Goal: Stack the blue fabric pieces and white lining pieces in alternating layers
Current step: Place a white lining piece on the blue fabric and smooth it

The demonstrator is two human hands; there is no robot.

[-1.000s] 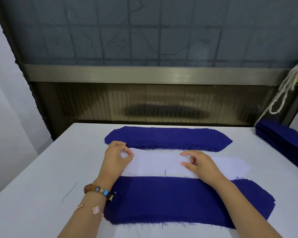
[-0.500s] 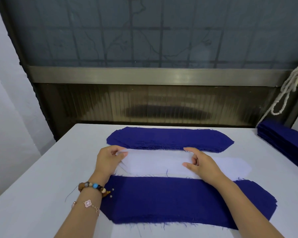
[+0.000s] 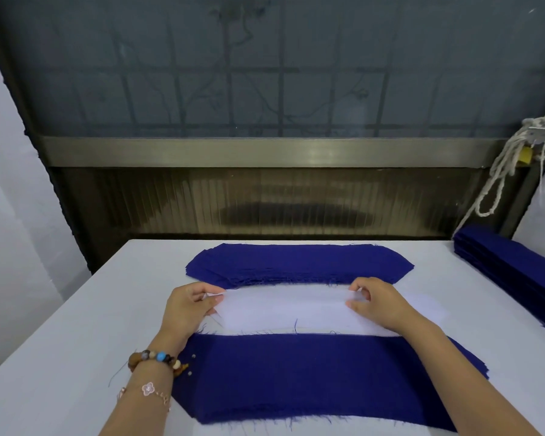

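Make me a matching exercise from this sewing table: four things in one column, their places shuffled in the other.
Things:
1. white lining
2. rope
3. beaded bracelet
4. blue pile

Places:
A. just behind the left hand
B. hanging at upper right
C. pinched by left hand and right hand
D. at the right edge of the table

Pairs: 1-C, 2-B, 3-A, 4-D

Bare table (image 3: 60,357) lies open at 9 o'clock of the lining (image 3: 283,309), wide out to the edge, and a narrower strip runs at 3 o'clock up to the side stack (image 3: 516,269). At 12 o'clock the far stack (image 3: 296,262) touches the lining, with the panel (image 3: 265,202) walling off the table behind it. At 6 o'clock the near stack (image 3: 296,372) fills the way.
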